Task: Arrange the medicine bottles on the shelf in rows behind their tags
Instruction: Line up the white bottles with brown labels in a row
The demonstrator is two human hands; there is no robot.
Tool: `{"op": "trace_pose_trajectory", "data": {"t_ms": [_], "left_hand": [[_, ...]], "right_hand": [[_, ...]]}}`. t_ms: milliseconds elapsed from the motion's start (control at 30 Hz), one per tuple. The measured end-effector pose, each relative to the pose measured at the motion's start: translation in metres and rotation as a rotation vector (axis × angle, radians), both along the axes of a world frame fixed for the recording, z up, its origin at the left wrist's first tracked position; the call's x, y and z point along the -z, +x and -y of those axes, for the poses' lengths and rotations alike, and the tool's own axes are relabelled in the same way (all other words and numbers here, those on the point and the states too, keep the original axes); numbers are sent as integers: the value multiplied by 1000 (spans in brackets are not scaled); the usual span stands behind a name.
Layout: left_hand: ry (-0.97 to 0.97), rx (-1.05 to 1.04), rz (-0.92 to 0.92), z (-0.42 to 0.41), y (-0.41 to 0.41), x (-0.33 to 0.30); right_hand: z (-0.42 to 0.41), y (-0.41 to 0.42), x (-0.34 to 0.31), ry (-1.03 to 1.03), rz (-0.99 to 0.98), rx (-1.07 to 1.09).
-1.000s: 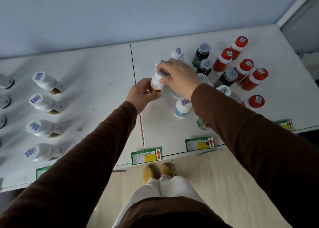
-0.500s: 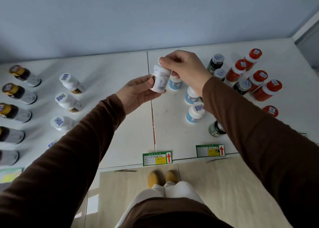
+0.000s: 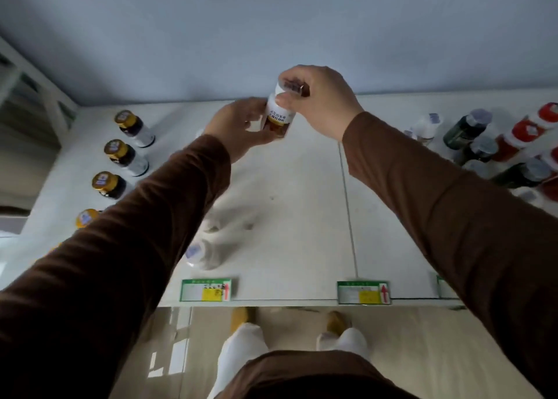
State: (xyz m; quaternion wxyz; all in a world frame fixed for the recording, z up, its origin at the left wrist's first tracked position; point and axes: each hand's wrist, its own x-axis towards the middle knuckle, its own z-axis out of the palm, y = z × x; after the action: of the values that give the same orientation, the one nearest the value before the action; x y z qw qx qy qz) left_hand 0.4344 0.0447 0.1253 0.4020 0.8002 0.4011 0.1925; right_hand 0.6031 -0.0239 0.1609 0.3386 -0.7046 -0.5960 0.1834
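Note:
I hold a white-capped medicine bottle [image 3: 279, 117] with a white label and brown base above the back of the white shelf [image 3: 296, 217]. My right hand [image 3: 320, 99] pinches its cap from above. My left hand [image 3: 238, 127] grips its lower body from the left. Below my left sleeve, a row of white bottles [image 3: 203, 252] stands behind a green tag [image 3: 206, 290], mostly hidden by the arm. A second green tag [image 3: 363, 292] sits on the shelf's front edge with no bottles behind it.
Gold-capped dark bottles [image 3: 126, 154] stand in a row at the left. Dark green [image 3: 466, 128] and red-capped bottles [image 3: 527, 133] crowd the right, blurred. A grey wall backs the shelf. A seam [image 3: 347, 202] divides the shelf panels.
My view has swung left, so the red and green bottles slid to the right edge. Both hands carried the white bottle left and toward the back of the shelf, and it is now more upright.

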Motion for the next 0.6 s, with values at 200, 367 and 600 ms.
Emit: {"op": "trace_pose_trajectory", "data": {"t_ms": [200,367,600], "left_hand": [[190,0,-232,-104,-77,12],[241,13,-372,-143,-106,38],[216,30,-495,-163,-121,70]], "right_hand": [[-79,-64,21,-90,78,91],[-125,-98,48,-216,150,95],[-162,-117,79,-316,189,63]]}}
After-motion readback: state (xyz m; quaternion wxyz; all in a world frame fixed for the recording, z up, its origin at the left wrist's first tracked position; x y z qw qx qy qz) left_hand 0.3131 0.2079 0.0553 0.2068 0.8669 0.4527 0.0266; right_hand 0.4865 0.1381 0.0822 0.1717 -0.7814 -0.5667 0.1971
